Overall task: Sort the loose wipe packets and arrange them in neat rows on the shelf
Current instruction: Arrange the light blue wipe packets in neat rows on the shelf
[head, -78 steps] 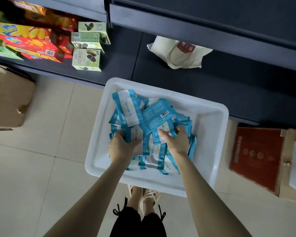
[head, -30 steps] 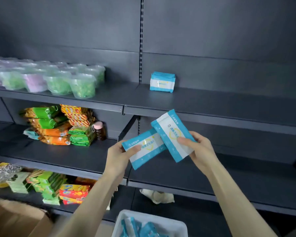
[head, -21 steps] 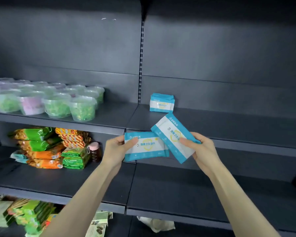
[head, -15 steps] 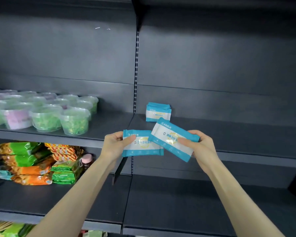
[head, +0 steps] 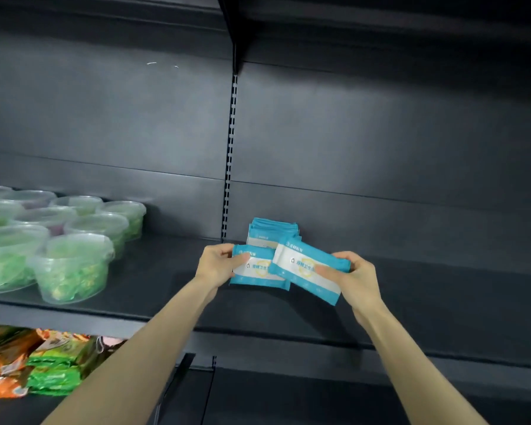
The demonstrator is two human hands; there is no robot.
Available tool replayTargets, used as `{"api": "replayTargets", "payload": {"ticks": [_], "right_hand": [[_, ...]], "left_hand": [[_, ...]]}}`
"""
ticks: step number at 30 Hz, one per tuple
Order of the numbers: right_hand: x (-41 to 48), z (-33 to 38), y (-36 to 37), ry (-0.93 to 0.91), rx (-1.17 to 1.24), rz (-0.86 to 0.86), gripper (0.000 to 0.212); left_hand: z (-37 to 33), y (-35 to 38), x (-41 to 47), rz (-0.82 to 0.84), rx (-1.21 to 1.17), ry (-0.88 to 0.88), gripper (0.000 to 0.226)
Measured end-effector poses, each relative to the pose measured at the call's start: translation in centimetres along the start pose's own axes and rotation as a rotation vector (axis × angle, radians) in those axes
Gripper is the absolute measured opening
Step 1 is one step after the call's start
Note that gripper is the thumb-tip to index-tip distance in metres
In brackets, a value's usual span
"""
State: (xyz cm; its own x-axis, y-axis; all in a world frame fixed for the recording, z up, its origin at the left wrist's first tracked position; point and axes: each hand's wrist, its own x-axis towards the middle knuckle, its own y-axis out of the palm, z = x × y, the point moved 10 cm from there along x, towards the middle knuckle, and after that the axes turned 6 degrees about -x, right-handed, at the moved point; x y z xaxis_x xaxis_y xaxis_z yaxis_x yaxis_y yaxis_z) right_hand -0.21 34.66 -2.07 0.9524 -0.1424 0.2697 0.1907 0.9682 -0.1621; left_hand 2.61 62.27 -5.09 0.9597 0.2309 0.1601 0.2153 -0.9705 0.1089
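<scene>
Fingers (head: 241, 258) pinching two wipe packets (head: 304, 268), packet stack (head: 272, 233) just behind, clear tubs (head: 71, 268) left

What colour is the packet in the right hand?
Packet is blue with a white band; head view.

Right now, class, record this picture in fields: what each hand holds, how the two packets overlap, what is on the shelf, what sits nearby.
Left hand: grips first wipe packet by its left end
Right hand: grips second wipe packet by its right end
Overlap: second wipe packet covers the first's right end
Shelf: stack of packets at the back, behind the hands
Nearby: clear tubs to the left; snack bags one shelf down
</scene>
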Motion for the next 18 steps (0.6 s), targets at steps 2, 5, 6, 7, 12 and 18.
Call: {"api": "replayTargets", "payload": {"ticks": [2,5,6,7,12,18], "right_hand": [[2.2,-1.4,0.2,0.008,-0.014,0.012,0.025],[5.2,-3.2,0.5,0.025,-0.035,0.037,0.025],[6.2,-3.7,0.6,0.028,-0.041,0.046,0.025],[7.0,-4.1,0.6,0.029,-0.045,0.054,0.025],[10.3,-5.6,1.0,0.026,-0.088,0.076,0.026],[11.8,-5.5,2.1,-0.008,-0.156,0.099,0.029]], "left_hand": [[1.0,1.3,2.2,-0.001,0.006,-0.014,0.005],[2.0,3.1,4.6,0.004,0.000,-0.012,0.006],[2.3,3.5,5.4,0.005,-0.005,-0.010,0.006],[2.6,3.7,6.1,0.001,-0.003,-0.008,0.007],[3.4,3.5,9.2,-0.067,0.089,0.039,0.007],[2.7,2.9,10.6,-0.140,0.283,0.116,0.015]]}}
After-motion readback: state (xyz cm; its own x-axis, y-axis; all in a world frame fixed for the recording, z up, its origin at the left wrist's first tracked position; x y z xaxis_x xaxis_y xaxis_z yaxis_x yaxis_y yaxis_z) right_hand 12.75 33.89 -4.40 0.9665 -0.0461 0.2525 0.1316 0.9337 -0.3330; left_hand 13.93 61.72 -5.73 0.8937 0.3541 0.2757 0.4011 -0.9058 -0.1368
